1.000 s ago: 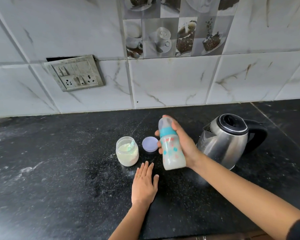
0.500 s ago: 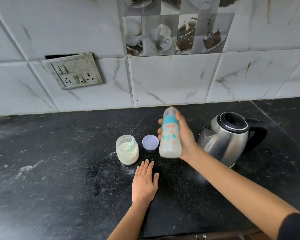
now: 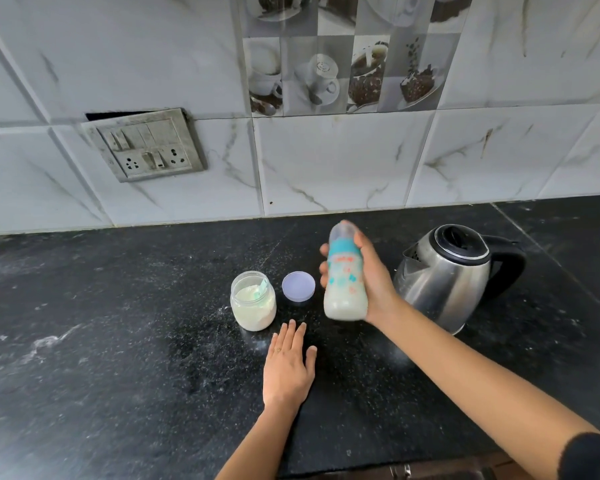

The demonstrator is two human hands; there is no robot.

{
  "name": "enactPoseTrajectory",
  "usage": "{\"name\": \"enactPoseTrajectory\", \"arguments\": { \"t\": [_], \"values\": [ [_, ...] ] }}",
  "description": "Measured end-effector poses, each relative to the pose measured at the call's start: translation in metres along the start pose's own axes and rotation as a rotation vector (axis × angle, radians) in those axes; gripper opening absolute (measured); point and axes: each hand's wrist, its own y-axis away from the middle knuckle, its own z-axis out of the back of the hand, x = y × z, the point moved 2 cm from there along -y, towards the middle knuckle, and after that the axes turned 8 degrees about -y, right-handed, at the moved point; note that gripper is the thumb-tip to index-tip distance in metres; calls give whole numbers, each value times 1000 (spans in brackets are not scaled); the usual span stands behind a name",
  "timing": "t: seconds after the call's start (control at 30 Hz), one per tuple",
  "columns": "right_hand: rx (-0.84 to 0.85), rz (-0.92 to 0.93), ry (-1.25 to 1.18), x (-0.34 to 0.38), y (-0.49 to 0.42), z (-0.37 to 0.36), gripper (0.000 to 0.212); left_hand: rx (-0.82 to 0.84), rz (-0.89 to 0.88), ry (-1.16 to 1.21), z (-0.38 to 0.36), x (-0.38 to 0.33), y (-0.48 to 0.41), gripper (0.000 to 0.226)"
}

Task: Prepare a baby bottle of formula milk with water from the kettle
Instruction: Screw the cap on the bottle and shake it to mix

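Observation:
My right hand (image 3: pixel 373 282) grips a baby bottle (image 3: pixel 345 282) with a teal collar and clear cap, nearly upright above the counter, milky liquid in its lower part. A steel kettle (image 3: pixel 444 278) with a black lid and handle stands just right of it. An open glass jar of white formula powder (image 3: pixel 253 301) with a pale green scoop inside sits to the left. Its lilac lid (image 3: pixel 298 286) lies between jar and bottle. My left hand (image 3: pixel 288 368) rests flat, palm down, on the black counter (image 3: pixel 118 341) in front of the jar, holding nothing.
Powder dust speckles the counter around the jar. A tiled wall (image 3: pixel 326 161) rises behind, with a switch and socket plate (image 3: pixel 146 147) at the left. The counter's front edge runs along the bottom right.
The bottle has moved up and down in my right hand, from tilted to nearly upright, as in shaking. My left hand has stayed flat on the counter.

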Motion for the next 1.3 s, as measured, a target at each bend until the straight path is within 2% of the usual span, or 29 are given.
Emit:
{"name": "enactPoseTrajectory", "arguments": {
  "t": [0.1, 0.23, 0.4, 0.57, 0.7, 0.87, 1.03, 1.1, 1.2, 1.3],
  "values": [
    [-48, 23, -113, 10, -2, -4, 40, -6, 2, 12, 0, 0, 1, 73],
    [85, 15, 147, -10, 15, 0, 31, 10, 1, -5, -1, 2, 0, 75],
    [-31, -15, -163, 11, 1, -3, 43, 9, -2, -10, -1, 2, 0, 75],
    [38, 54, 134, -10, 15, 3, 30, 15, -4, -16, 0, 2, 0, 76],
    [-74, 58, -162, 6, 3, -5, 39, 12, -2, -4, 0, 2, 0, 75],
    [130, 76, 166, -14, 21, -5, 30, 10, -5, 8, 2, 1, 0, 76],
    [-10, 70, -109, 6, 1, -5, 54, 10, -4, -1, 2, 2, 1, 71],
    [37, 23, -4, -4, 4, -1, 45, 12, -7, 1, 3, 2, 0, 74],
    [101, 49, 135, -9, 16, -4, 34, 7, -12, 6, 3, 1, 1, 76],
    [-21, 34, -87, 9, -1, -4, 40, 0, -8, 17, 2, 2, 0, 73]
  ]
}}
